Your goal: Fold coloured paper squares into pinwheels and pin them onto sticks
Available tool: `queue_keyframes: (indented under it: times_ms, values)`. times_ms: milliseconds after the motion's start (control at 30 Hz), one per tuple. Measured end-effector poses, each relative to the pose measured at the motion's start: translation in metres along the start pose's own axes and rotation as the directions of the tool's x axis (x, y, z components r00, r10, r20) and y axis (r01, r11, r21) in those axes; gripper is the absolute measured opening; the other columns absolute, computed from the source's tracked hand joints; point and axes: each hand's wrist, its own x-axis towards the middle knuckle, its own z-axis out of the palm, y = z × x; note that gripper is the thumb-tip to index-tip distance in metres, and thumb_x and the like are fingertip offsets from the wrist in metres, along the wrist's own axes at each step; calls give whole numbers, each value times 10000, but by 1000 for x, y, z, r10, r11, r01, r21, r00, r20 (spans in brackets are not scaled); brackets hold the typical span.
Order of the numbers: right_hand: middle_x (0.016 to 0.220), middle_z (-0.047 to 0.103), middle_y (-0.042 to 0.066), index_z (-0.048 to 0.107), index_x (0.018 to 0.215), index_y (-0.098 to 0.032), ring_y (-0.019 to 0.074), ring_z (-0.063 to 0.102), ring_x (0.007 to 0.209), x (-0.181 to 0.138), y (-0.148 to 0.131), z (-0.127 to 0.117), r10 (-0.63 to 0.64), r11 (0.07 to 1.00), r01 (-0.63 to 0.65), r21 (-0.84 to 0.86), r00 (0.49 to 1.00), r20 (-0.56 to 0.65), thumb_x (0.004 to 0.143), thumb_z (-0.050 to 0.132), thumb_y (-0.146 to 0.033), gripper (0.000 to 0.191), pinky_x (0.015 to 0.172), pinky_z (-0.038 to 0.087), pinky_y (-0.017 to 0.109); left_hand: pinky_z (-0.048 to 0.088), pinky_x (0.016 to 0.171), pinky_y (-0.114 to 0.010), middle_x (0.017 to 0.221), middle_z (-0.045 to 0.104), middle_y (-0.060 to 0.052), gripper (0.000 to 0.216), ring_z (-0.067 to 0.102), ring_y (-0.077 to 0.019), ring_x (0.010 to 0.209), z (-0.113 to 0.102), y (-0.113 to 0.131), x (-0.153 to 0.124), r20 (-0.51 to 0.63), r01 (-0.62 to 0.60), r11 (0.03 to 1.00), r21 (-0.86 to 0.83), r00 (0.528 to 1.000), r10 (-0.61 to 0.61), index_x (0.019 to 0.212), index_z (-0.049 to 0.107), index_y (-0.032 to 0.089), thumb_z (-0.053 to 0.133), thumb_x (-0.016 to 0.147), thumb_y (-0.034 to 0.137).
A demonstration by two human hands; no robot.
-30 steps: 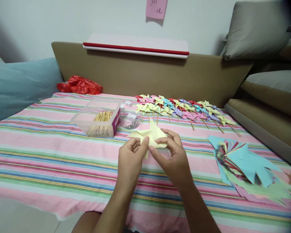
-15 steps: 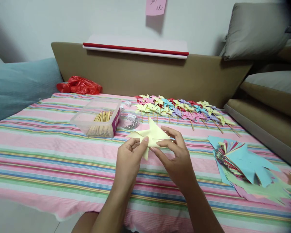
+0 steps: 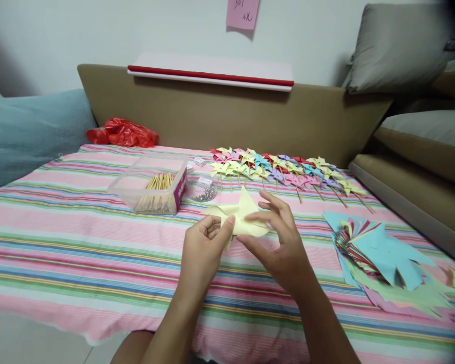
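Note:
A pale yellow paper pinwheel (image 3: pixel 242 215) is held up over the striped cloth, its blades folded toward the middle. My left hand (image 3: pixel 208 237) pinches its left side, thumb on top near the centre. My right hand (image 3: pixel 278 237) is at the right side with fingers apart; its index fingertip touches or hovers over the paper, and the thumb lies near the lower edge. Just beyond my left hand are a clear plastic tub of wooden sticks (image 3: pixel 159 189) and a clear bag or dish of small metal pins (image 3: pixel 205 192).
Several finished pinwheels on sticks (image 3: pixel 288 169) lie at the back. A pile of cut coloured paper (image 3: pixel 387 253) is on the right. A red plastic bag (image 3: pixel 123 132) rests at the back left. Cushions (image 3: pixel 402 48) are stacked at right; a brown backrest (image 3: pixel 212 116) bounds the far side.
My right hand's fingers have loosened and spread, shifting slightly right. The pinwheel has turned a little, with its right blade now bent inward. My left hand keeps its pinch.

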Motion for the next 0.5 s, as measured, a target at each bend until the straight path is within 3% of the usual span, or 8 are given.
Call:
queue_keyframes:
  times_ms: [100,167,233,333,500]
  values:
    - [1469,481,107,564,1324,-301,296,530,1295,2,0,0,214,970,-200,138,972,-92,855,715,-415,506,999,506,484,303,523,-225,604,465,43,371,417,-98,569,-1,-3,0,29,-36,991,132,999,33,677,550,174,707,842,466]
    - [1451,505,99,655,1222,-277,289,538,1288,3,1,-2,335,925,-316,209,940,-63,870,683,-434,386,978,520,441,334,547,-234,653,517,25,341,457,-116,607,-1,-4,0,75,-53,982,183,996,40,735,585,173,682,857,476]
    - [1403,554,91,746,1033,-247,291,546,1279,3,2,-5,400,880,-399,259,915,49,846,702,-442,273,965,522,399,345,560,-241,675,529,17,332,465,-124,627,-1,-5,-1,111,-80,969,232,992,55,752,596,172,662,868,475]
    - [1271,642,81,777,958,-234,273,607,1183,3,2,-10,397,853,-437,285,898,188,841,701,-403,219,943,516,367,301,543,-249,624,439,38,350,395,-117,599,0,-4,-1,150,-126,929,348,986,77,710,571,177,635,884,474]
    - [1249,660,76,787,943,-229,272,588,1208,5,4,-10,354,898,-402,179,902,248,847,686,-343,180,1000,456,374,246,542,-265,616,333,53,376,328,-114,597,-2,-4,-1,205,-171,865,473,975,81,658,503,187,602,902,457]
